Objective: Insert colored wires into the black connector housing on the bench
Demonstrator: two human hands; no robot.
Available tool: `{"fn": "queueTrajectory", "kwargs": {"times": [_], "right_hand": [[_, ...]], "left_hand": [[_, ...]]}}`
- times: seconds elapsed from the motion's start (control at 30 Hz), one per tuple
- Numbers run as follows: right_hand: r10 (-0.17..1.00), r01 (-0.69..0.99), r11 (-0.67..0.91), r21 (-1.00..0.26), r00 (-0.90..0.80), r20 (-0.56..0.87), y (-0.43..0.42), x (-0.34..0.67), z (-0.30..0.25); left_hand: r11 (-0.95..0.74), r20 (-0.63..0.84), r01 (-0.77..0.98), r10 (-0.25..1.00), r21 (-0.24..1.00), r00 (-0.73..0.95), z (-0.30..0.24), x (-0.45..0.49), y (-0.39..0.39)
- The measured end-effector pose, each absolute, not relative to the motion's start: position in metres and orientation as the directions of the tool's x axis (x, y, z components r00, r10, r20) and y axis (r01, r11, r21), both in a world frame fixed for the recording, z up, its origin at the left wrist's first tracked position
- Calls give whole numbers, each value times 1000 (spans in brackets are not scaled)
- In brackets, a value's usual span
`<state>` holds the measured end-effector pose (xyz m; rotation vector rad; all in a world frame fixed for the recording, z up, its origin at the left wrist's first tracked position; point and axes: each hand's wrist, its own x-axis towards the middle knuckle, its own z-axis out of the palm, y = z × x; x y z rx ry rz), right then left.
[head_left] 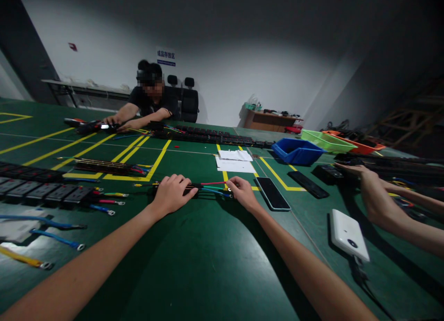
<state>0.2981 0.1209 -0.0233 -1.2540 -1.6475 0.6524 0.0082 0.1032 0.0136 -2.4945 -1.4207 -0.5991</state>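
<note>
My left hand (172,193) rests on the left end of a short black strip (208,191) lying on the green table (208,261), fingers curled over it. My right hand (243,193) is at the strip's right end, fingers pinched on the wire ends. Red, green and blue wires (211,186) run along the strip between both hands.
A dark phone (272,193) lies right of my right hand; a white device (348,234) nearer right. Power strips (45,191) and loose wires (58,238) lie left. Papers (235,160), a blue bin (296,151), green and orange trays behind. One person sits opposite; another person's arms (385,205) reach in from the right.
</note>
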Motion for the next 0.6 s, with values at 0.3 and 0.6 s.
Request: {"fn": "queueTrajectory", "kwargs": {"times": [0.3, 0.6], "right_hand": [[943, 419, 319, -850, -48, 330, 119, 297, -21], [943, 424, 315, -849, -43, 329, 119, 296, -20]], "left_hand": [[-518, 443, 855, 775, 36, 450, 15, 8, 102], [-510, 457, 860, 768, 12, 449, 14, 9, 102]]}}
